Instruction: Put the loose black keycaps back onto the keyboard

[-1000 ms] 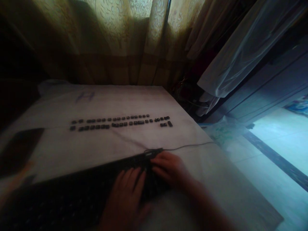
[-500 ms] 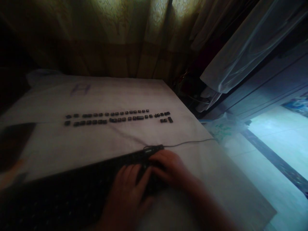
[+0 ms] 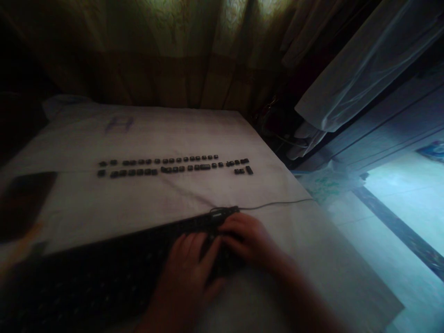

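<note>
A dark keyboard (image 3: 114,259) lies slantwise across the near side of the table. My left hand (image 3: 189,268) rests flat on its right half, fingers stretched out and index finger reaching toward the other hand. At the keyboard's right end, my right hand (image 3: 246,233) is bent over the keys with thumb and fingers drawn together; whatever they may hold is hidden. Beyond the keyboard, several loose black keycaps (image 3: 175,169) stand in two long rows. A few more keycaps (image 3: 239,171) sit at the right end of the rows.
A thin cable (image 3: 274,203) runs from the keyboard over the right edge of the pale table (image 3: 187,134). At the left lies a dark flat object (image 3: 27,199), with a blurred orange thing (image 3: 24,243) beside it. Curtains (image 3: 152,69) hang behind; a plastic bag (image 3: 322,182) is at the right.
The view has shifted slightly, so the table and keycaps appear a little further right and higher. Both hands keep nearly the same place on the keyboard.
</note>
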{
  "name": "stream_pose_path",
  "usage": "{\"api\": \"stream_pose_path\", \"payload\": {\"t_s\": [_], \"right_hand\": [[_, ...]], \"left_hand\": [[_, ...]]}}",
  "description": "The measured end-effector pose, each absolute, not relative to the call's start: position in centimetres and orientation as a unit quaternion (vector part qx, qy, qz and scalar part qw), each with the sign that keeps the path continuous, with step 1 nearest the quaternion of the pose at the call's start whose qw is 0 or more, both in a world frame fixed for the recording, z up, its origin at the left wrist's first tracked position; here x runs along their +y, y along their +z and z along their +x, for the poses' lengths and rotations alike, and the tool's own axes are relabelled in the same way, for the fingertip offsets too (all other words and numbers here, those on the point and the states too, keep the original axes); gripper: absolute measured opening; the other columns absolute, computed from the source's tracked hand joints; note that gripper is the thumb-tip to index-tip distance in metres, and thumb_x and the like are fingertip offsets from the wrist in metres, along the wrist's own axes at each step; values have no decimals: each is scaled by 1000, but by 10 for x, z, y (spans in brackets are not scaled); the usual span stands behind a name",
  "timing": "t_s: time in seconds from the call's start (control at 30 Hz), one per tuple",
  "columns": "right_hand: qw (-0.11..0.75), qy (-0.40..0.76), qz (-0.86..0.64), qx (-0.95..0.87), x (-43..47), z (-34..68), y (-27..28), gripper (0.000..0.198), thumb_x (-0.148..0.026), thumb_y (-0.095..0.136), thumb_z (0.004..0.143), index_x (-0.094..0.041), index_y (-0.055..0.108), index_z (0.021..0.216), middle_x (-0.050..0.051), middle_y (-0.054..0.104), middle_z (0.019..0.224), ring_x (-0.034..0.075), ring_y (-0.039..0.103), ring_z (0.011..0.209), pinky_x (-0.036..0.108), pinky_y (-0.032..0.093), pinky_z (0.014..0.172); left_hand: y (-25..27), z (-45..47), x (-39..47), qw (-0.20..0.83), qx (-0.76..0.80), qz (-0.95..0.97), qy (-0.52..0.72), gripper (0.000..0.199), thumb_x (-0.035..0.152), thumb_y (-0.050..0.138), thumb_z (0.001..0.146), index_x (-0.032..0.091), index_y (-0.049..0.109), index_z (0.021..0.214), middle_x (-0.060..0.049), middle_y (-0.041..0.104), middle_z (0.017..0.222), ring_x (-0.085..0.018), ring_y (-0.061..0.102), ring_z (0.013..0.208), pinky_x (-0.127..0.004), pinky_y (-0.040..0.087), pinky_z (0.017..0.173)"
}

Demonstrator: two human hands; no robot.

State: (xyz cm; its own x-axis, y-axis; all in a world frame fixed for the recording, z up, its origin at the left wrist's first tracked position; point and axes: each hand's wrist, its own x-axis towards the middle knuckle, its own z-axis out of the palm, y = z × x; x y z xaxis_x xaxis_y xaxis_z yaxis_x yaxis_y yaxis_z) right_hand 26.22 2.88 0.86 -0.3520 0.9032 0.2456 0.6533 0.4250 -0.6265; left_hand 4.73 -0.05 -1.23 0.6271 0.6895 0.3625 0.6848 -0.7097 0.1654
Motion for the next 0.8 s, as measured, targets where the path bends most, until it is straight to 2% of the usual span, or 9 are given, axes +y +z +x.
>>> {"api": "stream_pose_path", "payload": {"t_s": [0.3, 0.5, 0.8], "right_hand": [[303, 221, -477, -795, 30, 263, 11, 14, -17, 63, 85, -21, 73, 94, 6, 71, 88, 18, 66, 80, 31, 53, 73], [293, 207, -476, -803, 29, 263, 10, 15, -18, 63, 86, -18, 72, 97, 8, 71, 93, 20, 66, 85, 34, 54, 77], [265, 194, -477, -815, 28, 263, 10, 16, -22, 57, 90, -20, 69, 101, 7, 71, 97, 21, 65, 89, 36, 53, 80]], "left_hand": [[-10, 47, 1, 12, 378, 902, 209, 46, 35, 58, 90, 20, 55, 133, -15, 57, 124, -34, 55, 112, -54, 48, 93], [-10, 47, 0, -1, 380, 903, 202, 48, 36, 61, 87, 19, 56, 133, -16, 56, 123, -35, 55, 111, -55, 49, 91], [-10, 48, 0, -2, 382, 901, 206, 50, 35, 62, 86, 19, 55, 133, -15, 57, 123, -34, 56, 111, -54, 49, 92]]}}
